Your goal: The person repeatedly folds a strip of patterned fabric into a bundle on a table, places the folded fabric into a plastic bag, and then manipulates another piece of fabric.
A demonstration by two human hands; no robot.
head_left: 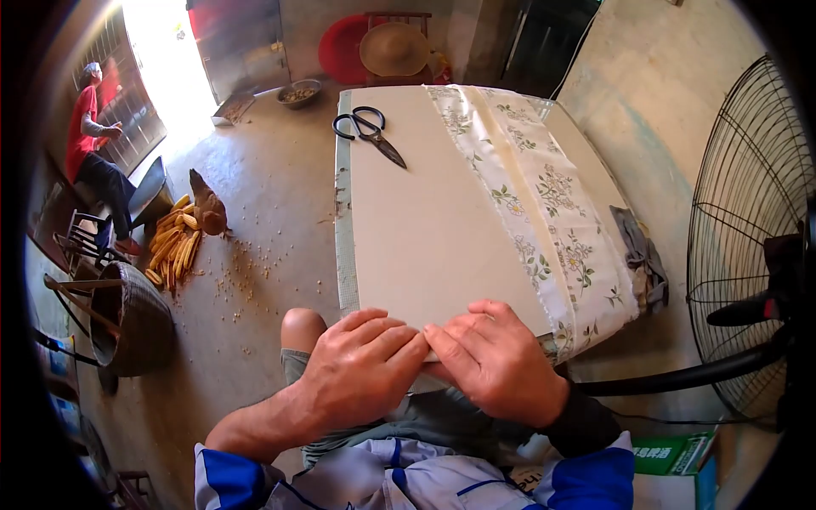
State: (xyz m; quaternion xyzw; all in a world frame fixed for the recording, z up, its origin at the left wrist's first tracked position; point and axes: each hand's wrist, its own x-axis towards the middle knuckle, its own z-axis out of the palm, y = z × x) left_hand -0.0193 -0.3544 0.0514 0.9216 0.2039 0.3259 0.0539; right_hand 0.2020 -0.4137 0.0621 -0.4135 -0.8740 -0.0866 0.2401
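Note:
My left hand (361,365) and my right hand (497,361) meet at the near edge of the table, their fingers curled and pressed together. Between them a small pale bit shows, too hidden to name. Under and beyond my hands lies a large cream board or sheet (425,229) on the table. Black-handled scissors (371,136) rest closed near its far left corner. Along the right side runs a white flowered cloth strip (557,200) with green leaves, its near end close to my right hand.
A standing fan (756,229) is at the right, its dark pole crossing near my right elbow. A grey cloth (639,255) hangs at the table's right edge. On the floor left are corn cobs (174,242), a hen (208,202) and a basket (132,319). A person (89,140) sits beyond.

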